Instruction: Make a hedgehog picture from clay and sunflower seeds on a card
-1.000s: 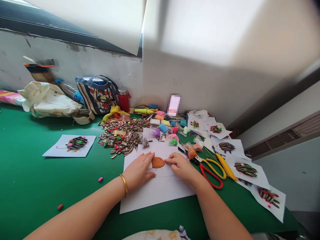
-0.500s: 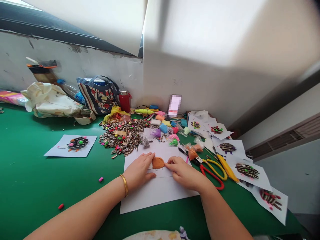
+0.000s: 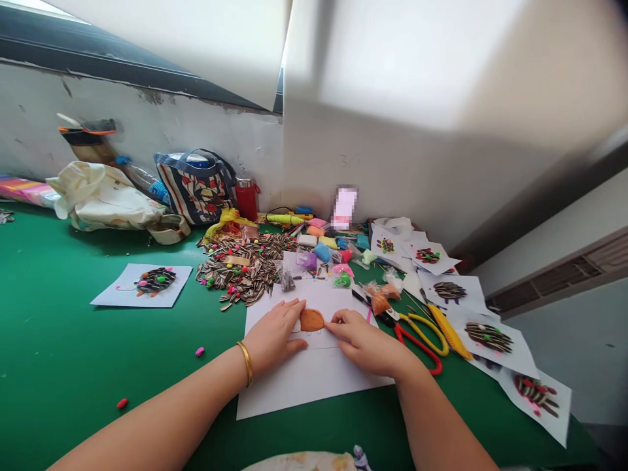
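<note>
A flat orange-brown clay shape (image 3: 312, 320) lies on a white sheet of paper (image 3: 294, 386) with thin drawn lines around it. My left hand (image 3: 275, 335) rests on the paper at the shape's left side, fingers spread and holding nothing, a gold bangle on the wrist. On the other side, my right hand (image 3: 362, 340) touches the shape's right edge with its thumb and forefinger close together; the other fingers are curled. Whether those fingertips pinch any clay is too small to tell.
Beyond the paper lies a heap of striped seeds (image 3: 250, 268), beside bagged colored clay (image 3: 322, 252). Scissors (image 3: 417, 333) and a yellow cutter (image 3: 449, 331) lie right, near decorated cards (image 3: 495, 337). Another card (image 3: 142, 286) lies left. A striped bag (image 3: 196, 186) stands behind.
The whole view has shifted slightly, so things appear a little farther right. Both hands keep nearly the same places around the clay shape.
</note>
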`<control>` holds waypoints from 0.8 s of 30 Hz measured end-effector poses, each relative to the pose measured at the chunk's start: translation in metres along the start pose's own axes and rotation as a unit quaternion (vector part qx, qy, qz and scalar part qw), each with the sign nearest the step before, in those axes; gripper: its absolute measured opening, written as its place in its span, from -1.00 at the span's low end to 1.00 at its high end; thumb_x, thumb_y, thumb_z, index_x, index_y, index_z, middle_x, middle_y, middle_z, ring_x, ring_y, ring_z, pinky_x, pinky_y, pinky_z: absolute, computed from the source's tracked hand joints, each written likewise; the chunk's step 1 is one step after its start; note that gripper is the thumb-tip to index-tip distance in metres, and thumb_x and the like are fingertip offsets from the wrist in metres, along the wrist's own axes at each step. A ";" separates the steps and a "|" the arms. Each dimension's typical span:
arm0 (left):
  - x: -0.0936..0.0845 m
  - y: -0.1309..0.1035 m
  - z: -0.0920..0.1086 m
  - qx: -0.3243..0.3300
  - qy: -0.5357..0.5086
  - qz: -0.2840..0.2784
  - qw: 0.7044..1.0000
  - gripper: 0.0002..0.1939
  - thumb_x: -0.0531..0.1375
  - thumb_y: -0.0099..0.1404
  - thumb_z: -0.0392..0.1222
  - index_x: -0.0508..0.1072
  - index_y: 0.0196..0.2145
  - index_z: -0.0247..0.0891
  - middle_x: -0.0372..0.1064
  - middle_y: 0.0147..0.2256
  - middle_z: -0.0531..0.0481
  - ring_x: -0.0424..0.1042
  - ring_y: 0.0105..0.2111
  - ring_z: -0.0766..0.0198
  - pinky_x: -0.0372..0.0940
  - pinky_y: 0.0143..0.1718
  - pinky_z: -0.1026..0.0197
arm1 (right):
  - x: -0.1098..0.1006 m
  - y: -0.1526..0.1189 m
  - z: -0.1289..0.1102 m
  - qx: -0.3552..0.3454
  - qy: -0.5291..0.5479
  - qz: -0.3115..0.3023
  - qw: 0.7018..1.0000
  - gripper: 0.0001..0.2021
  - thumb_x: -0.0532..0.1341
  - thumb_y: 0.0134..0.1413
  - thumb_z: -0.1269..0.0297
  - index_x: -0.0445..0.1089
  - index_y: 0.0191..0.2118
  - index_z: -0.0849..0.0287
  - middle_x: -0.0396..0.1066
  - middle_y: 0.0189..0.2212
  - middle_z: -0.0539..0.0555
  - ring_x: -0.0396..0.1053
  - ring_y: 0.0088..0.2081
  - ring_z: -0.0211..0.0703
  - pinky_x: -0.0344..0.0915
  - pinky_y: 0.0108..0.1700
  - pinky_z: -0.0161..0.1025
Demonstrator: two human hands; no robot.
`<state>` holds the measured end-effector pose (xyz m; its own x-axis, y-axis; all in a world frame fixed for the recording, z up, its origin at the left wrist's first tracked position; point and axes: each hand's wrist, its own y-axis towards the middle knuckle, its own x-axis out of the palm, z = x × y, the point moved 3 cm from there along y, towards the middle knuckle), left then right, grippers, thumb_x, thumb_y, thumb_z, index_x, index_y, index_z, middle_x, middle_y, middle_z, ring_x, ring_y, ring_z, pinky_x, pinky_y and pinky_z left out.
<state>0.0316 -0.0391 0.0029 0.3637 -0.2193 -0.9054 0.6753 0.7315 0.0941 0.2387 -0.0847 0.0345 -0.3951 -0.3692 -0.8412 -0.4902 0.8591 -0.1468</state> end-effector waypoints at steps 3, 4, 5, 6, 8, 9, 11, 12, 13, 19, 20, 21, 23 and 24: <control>0.001 0.000 -0.001 0.001 0.002 0.001 1.000 -0.22 0.28 0.17 -0.11 0.04 0.26 -0.25 0.12 0.25 -0.24 0.13 0.24 0.01 0.03 0.26 -0.09 | 0.001 0.001 0.002 0.011 0.011 0.000 1.000 -0.52 0.03 0.20 0.37 0.19 0.23 0.00 0.24 0.00 0.13 0.18 0.06 -0.06 0.14 0.12 -0.15; 0.001 0.000 -0.001 0.002 0.000 0.001 1.000 -0.22 0.28 0.17 -0.11 0.04 0.26 -0.25 0.12 0.25 -0.24 0.13 0.24 0.01 0.03 0.26 -0.09 | 0.002 0.002 0.002 0.016 0.006 0.001 1.000 -0.51 0.05 0.20 0.34 0.14 0.25 0.01 0.24 0.00 0.13 0.18 0.05 -0.05 0.14 0.12 -0.15; 0.001 0.000 -0.001 0.003 -0.002 0.002 1.000 -0.22 0.28 0.17 -0.11 0.04 0.26 -0.25 0.12 0.24 -0.24 0.13 0.24 0.00 0.04 0.26 -0.09 | 0.003 0.002 0.001 0.020 -0.002 0.001 1.000 -0.49 0.06 0.21 0.30 0.11 0.27 0.01 0.24 -0.01 0.14 0.19 0.04 -0.04 0.15 0.11 -0.14; 0.001 0.000 -0.001 0.002 -0.005 0.004 1.000 -0.22 0.28 0.17 -0.11 0.04 0.26 -0.24 0.12 0.24 -0.24 0.13 0.24 0.00 0.04 0.26 -0.10 | 0.004 0.002 -0.001 0.024 -0.013 0.002 1.000 -0.48 0.07 0.21 0.27 0.08 0.29 0.01 0.25 -0.02 0.14 0.19 0.03 -0.03 0.15 0.10 -0.14; 0.000 0.000 -0.001 0.002 -0.007 0.007 1.000 -0.23 0.28 0.18 -0.11 0.04 0.26 -0.22 0.12 0.25 -0.22 0.13 0.24 0.00 0.04 0.26 -0.10 | 0.006 0.002 -0.004 0.031 -0.035 0.004 0.999 -0.48 0.07 0.22 0.24 0.08 0.29 0.02 0.26 -0.04 0.16 0.19 0.02 -0.01 0.16 0.08 -0.13; 0.000 0.000 -0.001 0.002 -0.007 0.007 1.000 -0.23 0.28 0.18 -0.11 0.04 0.26 -0.22 0.12 0.25 -0.22 0.13 0.24 0.00 0.04 0.26 -0.10 | 0.007 0.002 -0.005 0.033 -0.041 0.003 0.999 -0.50 0.07 0.23 0.23 0.10 0.28 0.03 0.26 -0.04 0.16 0.19 0.02 0.00 0.16 0.08 -0.13; 0.000 -0.001 -0.001 0.001 -0.007 0.004 1.000 -0.23 0.28 0.17 -0.11 0.05 0.26 -0.23 0.12 0.25 -0.23 0.14 0.23 0.00 0.03 0.27 -0.09 | 0.008 0.003 -0.006 0.037 -0.043 0.002 0.998 -0.52 0.04 0.26 0.21 0.11 0.27 0.03 0.26 -0.04 0.17 0.19 0.02 0.00 0.16 0.08 -0.13; 0.000 -0.001 -0.001 0.001 -0.008 0.004 1.000 -0.23 0.28 0.17 -0.11 0.05 0.26 -0.23 0.13 0.24 -0.24 0.14 0.23 0.01 0.02 0.27 -0.09 | 0.008 0.003 -0.005 0.039 -0.040 0.002 0.998 -0.51 0.03 0.27 0.19 0.09 0.28 0.04 0.26 -0.02 0.17 0.19 0.03 0.00 0.15 0.08 -0.13; 0.000 -0.001 -0.001 0.001 -0.009 0.005 1.000 -0.23 0.28 0.17 -0.11 0.05 0.26 -0.23 0.13 0.24 -0.24 0.14 0.23 0.01 0.02 0.27 -0.09 | 0.009 0.004 -0.005 0.042 -0.038 0.002 0.998 -0.50 0.03 0.27 0.16 0.06 0.30 0.05 0.25 0.00 0.18 0.18 0.04 0.01 0.14 0.09 -0.12; 0.002 -0.001 -0.003 0.004 -0.015 0.015 1.000 -0.23 0.27 0.19 -0.07 0.04 0.26 -0.21 0.14 0.24 -0.24 0.13 0.24 0.00 0.03 0.26 -0.11 | 0.016 0.009 -0.007 0.061 -0.088 0.013 0.994 -0.37 0.09 0.23 0.04 -0.02 0.34 0.12 0.22 0.05 0.23 0.14 0.08 0.11 0.09 0.13 -0.02; 0.002 -0.001 -0.003 0.004 -0.015 0.015 1.000 -0.23 0.27 0.18 -0.07 0.04 0.26 -0.21 0.14 0.24 -0.24 0.13 0.24 0.01 0.03 0.26 -0.11 | 0.016 0.010 -0.008 0.062 -0.091 0.013 0.994 -0.37 0.09 0.23 0.03 -0.01 0.34 0.12 0.22 0.04 0.23 0.15 0.08 0.12 0.09 0.13 -0.02; 0.002 -0.001 -0.003 0.004 -0.014 0.013 1.000 -0.23 0.27 0.18 -0.07 0.04 0.26 -0.22 0.14 0.24 -0.25 0.13 0.24 0.01 0.02 0.26 -0.11 | 0.017 0.011 -0.008 0.062 -0.091 0.014 0.994 -0.37 0.08 0.23 0.02 0.00 0.33 0.12 0.22 0.04 0.23 0.15 0.07 0.11 0.10 0.13 -0.02; 0.002 -0.001 -0.003 0.003 -0.012 0.009 1.000 -0.22 0.28 0.17 -0.07 0.05 0.26 -0.23 0.13 0.24 -0.26 0.13 0.24 0.02 0.02 0.27 -0.10 | 0.018 0.012 -0.007 0.062 -0.082 0.018 0.994 -0.38 0.05 0.25 -0.01 -0.01 0.34 0.14 0.22 0.04 0.24 0.15 0.07 0.10 0.11 0.12 -0.04; 0.002 -0.001 -0.003 0.002 -0.011 0.009 1.000 -0.22 0.28 0.17 -0.07 0.05 0.26 -0.23 0.13 0.24 -0.26 0.13 0.24 0.02 0.01 0.27 -0.10 | 0.018 0.013 -0.007 0.063 -0.079 0.022 0.995 -0.37 0.03 0.25 -0.02 -0.02 0.34 0.14 0.21 0.05 0.24 0.16 0.07 0.10 0.11 0.11 -0.04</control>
<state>0.0299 -0.0382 0.0001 0.3902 -0.2209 -0.8938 0.6709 0.7331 0.1117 0.2197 -0.0828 0.0207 -0.2831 -0.2780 -0.9179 -0.3697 0.9148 -0.1630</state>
